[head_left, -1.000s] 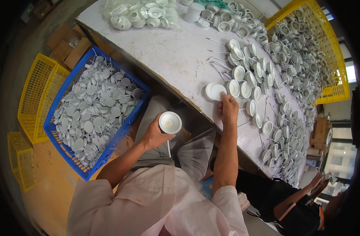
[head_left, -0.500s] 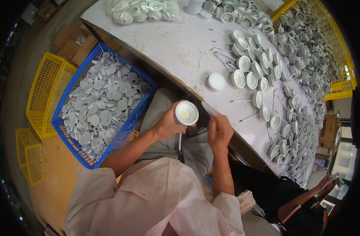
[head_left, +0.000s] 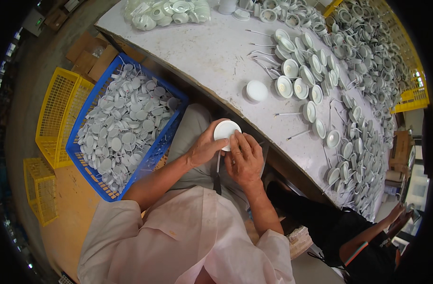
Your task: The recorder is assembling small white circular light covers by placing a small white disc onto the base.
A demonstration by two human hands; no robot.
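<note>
In my left hand [head_left: 203, 147] is a small round white LED downlight, its fingers and thumb wrapped round the body. A plain white cover disc [head_left: 223, 129] lies over the lamp's face and hides the LEDs. My right hand [head_left: 246, 161] has its fingertips on the disc's right edge and closes on it. Below the lamp hangs a white cord [head_left: 218, 164]. On the table, close to my hands, sits a stack of white discs [head_left: 257, 91]. Beyond it, several uncovered downlights [head_left: 283, 87] lie face up with yellowish LEDs showing.
At my left stands a blue basket [head_left: 176, 115] full of corded white lamps, with yellow crates [head_left: 54, 113] beside it. The white table [head_left: 197, 61] carries a bag of white housings [head_left: 166, 13] and many loose rings. A co-worker in black [head_left: 339, 236] sits at the right.
My right hand has come left with the cover disc and set it on the lamp. The LEDs, in view before, are covered now. My left hand keeps its hold.
</note>
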